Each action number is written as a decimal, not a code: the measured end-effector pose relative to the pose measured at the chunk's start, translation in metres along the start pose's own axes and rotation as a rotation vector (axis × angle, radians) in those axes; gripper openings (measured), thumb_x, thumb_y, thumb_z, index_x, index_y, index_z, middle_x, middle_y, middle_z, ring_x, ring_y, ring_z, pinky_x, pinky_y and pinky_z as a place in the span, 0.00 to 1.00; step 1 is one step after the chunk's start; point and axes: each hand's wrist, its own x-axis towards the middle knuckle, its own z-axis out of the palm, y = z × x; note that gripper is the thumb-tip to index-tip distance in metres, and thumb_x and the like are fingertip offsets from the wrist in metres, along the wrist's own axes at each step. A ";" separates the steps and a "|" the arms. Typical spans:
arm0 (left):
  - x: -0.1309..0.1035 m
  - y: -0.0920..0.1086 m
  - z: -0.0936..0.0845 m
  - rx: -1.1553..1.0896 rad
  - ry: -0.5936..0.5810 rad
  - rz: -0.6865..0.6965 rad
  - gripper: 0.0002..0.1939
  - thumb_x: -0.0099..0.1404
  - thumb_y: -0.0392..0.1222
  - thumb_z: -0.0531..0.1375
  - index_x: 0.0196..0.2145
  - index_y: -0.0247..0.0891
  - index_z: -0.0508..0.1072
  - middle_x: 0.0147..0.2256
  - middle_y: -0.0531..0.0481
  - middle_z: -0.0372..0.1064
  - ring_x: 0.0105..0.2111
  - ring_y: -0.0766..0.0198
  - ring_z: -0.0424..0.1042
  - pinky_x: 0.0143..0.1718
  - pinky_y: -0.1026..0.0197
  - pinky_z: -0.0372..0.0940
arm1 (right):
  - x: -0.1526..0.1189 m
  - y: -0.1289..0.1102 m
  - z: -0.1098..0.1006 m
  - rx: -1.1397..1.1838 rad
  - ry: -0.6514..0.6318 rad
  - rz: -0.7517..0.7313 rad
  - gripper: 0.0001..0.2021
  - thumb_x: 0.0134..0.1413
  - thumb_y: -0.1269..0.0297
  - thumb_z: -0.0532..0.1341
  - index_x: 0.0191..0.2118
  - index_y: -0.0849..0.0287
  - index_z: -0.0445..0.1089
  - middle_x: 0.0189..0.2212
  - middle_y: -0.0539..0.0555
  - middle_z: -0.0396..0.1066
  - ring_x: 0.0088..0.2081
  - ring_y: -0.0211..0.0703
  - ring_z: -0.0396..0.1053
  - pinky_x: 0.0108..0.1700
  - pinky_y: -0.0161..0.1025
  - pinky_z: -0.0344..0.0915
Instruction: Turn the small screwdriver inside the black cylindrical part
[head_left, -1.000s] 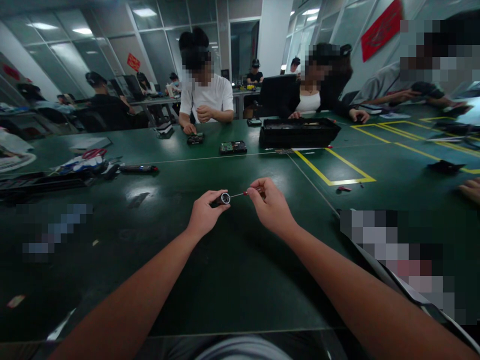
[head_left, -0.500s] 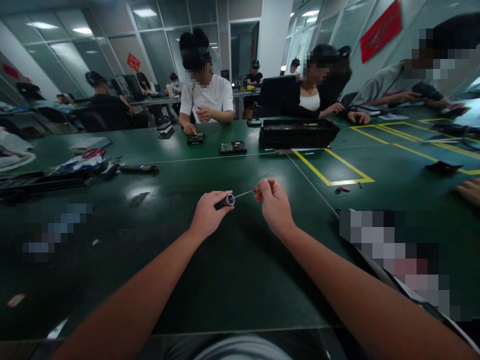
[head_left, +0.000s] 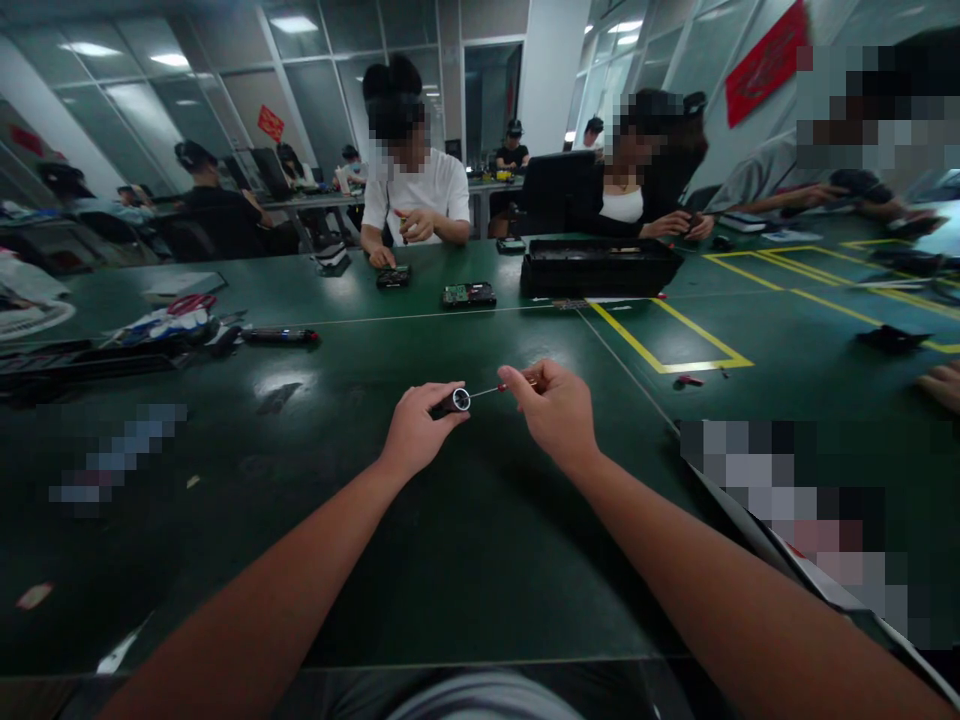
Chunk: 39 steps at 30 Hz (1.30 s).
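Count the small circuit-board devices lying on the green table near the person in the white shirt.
2: one device right by that person's hand, another device just to its right, toward the black tray. Others may be hidden.

A single head-worn camera looks forward and slightly down along both forearms across the green tabletop (head_left: 480,560). It sits close to the left hand (head_left: 412,435) and right hand (head_left: 559,410) at frame centre, with wide-angle bending at the edges. Seated people across the tabletop fill the upper frame, farther off.

No writing is showing clearly enough to read. The red banner (head_left: 765,62) and the red diamond sign (head_left: 271,122) on the glass walls are carrying marks too blurred and small to make out.
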 end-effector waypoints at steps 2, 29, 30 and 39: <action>0.000 -0.002 -0.001 -0.003 0.005 -0.009 0.23 0.60 0.34 0.70 0.53 0.47 0.77 0.49 0.48 0.76 0.50 0.54 0.73 0.56 0.47 0.64 | 0.000 0.001 0.001 0.006 -0.066 -0.057 0.12 0.61 0.53 0.61 0.35 0.57 0.72 0.26 0.51 0.74 0.27 0.42 0.70 0.31 0.39 0.62; 0.002 0.002 -0.002 0.081 -0.105 0.002 0.20 0.62 0.35 0.68 0.52 0.47 0.78 0.50 0.47 0.77 0.52 0.51 0.72 0.63 0.37 0.55 | 0.007 0.002 -0.004 -0.162 -0.203 -0.093 0.17 0.69 0.53 0.51 0.37 0.54 0.74 0.26 0.52 0.73 0.28 0.45 0.68 0.32 0.41 0.55; 0.002 0.001 -0.002 0.076 -0.095 0.004 0.20 0.62 0.35 0.69 0.52 0.46 0.78 0.50 0.47 0.77 0.51 0.52 0.72 0.62 0.38 0.56 | 0.007 0.002 -0.004 -0.185 -0.200 -0.092 0.19 0.69 0.52 0.50 0.34 0.54 0.74 0.26 0.52 0.74 0.27 0.45 0.68 0.31 0.41 0.55; 0.001 0.001 -0.003 0.095 -0.118 0.007 0.21 0.62 0.35 0.69 0.52 0.47 0.77 0.50 0.47 0.77 0.52 0.51 0.72 0.62 0.37 0.54 | 0.003 0.002 -0.002 -0.075 -0.255 -0.138 0.12 0.65 0.62 0.54 0.51 0.54 0.67 0.33 0.53 0.75 0.33 0.46 0.71 0.35 0.41 0.61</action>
